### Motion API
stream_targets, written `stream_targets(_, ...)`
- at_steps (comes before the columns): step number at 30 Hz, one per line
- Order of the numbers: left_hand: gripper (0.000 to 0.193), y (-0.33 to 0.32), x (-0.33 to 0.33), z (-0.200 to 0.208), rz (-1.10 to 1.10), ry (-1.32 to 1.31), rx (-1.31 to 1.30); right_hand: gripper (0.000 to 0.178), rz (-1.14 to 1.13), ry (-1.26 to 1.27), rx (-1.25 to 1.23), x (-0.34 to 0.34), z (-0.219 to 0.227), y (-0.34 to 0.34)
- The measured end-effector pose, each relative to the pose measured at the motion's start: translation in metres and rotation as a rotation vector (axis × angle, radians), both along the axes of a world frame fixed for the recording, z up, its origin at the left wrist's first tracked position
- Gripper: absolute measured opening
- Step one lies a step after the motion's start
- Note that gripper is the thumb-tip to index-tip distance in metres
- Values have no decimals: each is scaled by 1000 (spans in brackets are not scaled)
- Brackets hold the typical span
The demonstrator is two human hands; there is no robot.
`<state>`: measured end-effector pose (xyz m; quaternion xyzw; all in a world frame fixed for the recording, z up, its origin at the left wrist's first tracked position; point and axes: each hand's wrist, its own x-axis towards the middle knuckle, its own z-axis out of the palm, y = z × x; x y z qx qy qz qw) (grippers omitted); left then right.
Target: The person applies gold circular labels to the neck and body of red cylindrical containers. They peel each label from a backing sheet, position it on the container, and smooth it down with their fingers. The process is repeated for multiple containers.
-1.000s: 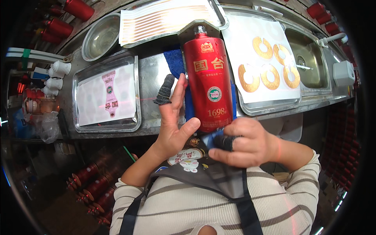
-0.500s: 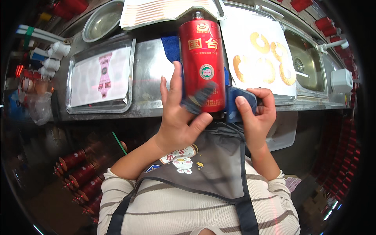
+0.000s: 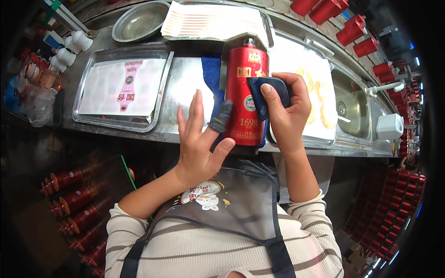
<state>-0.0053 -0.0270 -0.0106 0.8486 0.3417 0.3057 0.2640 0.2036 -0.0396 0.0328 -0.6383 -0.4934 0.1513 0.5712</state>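
Observation:
A red bottle [image 3: 241, 129] with gold lettering and a round green-and-white emblem lies on its back, its neck pointing away from me. My right hand [image 3: 291, 113] pinches a flat dark blue scraper [image 3: 260, 99] between thumb and fingers. The scraper's edge is over the bottle's right side; I cannot tell how firmly it touches. Left of the bottle, my left hand [image 3: 197, 148] is open with fingers spread and holds nothing. A grey knitted cover [image 3: 221, 116] is on its index finger, near the bottle's lower left side. Blue cloth [image 3: 211, 76] shows beside and beneath the bottle.
On the left, a metal tray [image 3: 160, 99] holds white sheets with a pink printed label. A metal bowl [image 3: 139, 23] and striped label sheets [image 3: 213, 21] lie farther back. Right are a sheet of gold decals [image 3: 301, 55] and a sink [image 3: 354, 99]. Red bottles [image 3: 76, 201] stand lower left.
My right hand has brought the scraper up from beside the bottle's lower right onto its middle right side. My left index finger has drawn back from the bottle's front toward its left edge.

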Motion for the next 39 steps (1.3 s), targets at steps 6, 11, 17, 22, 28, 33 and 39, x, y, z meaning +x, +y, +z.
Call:
stream_targets(6,47,55,40,4,-18,-86,-4,18,-121,101,19,61,-30,28)
stream_targets(11,45,63,42,-10,47,-119,-85,23,-94,-158,60,25,-4,25)
stream_targets(17,43,64,28,-24,93,-312,-214,30,78,-707,115,-1,24,28)
stream_targets(22,39,60,13,-25,98,-517,-312,25,583,-833,181,-37,19,12)
stream_targets(28,31,49,1,-14,74,-489,-310,28,265,-522,42,-10,40,30)
stream_targets(33,33,43,7,-14,38,-475,-323,22,290,-436,-12,-17,22,40)
stream_targets(39,46,38,5,-6,7,-306,-279,16,-82,-168,96,48,19,58)
